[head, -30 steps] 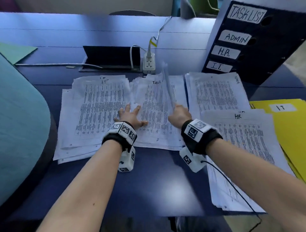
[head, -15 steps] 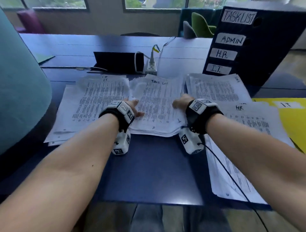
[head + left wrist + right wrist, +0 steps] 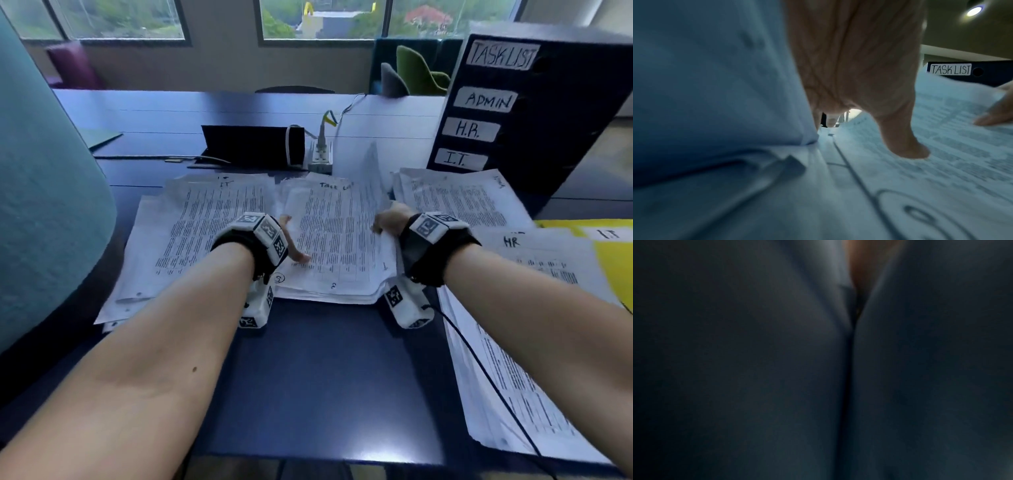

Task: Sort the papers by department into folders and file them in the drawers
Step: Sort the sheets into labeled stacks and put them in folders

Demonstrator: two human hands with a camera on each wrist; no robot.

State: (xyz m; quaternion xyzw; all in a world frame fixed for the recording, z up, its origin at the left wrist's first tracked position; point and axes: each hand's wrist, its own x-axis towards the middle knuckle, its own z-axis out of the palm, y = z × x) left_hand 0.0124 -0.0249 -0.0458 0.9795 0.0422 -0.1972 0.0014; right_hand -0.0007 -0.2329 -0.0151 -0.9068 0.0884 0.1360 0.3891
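At desk (image 3: pixel 325 377) centre, flanking the "Task List" stack (image 3: pixel 335 240) with both hands. Gone from the air since a second ago: the single sheet raised upright in the right hand (image 3: pixel 388 219), now replaced by a two-sided hold, as half a second ago. Grips the stack's 9 o'clock edge with the left hand (image 3: pixel 291 245), thumb (image 3: pixel 906 146) pressed down on the top page, fingers hidden behind raised paper, so judged a pinch. Sits curled at the 3 o'clock edge with the right hand, one fingertip lying on the curling top sheet in the left wrist view; cannot tell whether any fingers are underneath, with the right wrist view dark. Shows a pale blur (image 3: pixel 371 164) toward 12 o'clock, possibly a sheet lifting. Lies between the IT pile (image 3: pixel 205 219) at 9 o'clock and the HR pile (image 3: pixel 534 274) at 4 o'clock, with a yellow folder (image 3: pixel 613 260) at 3 o'clock and the labelled drawers (image 3: pixel 534 113) at 1 o'clock. Suggests sorting of this heap is ending and squaring up or lifting comes next. Risks loose sheets fanning out of so thick a bundle.
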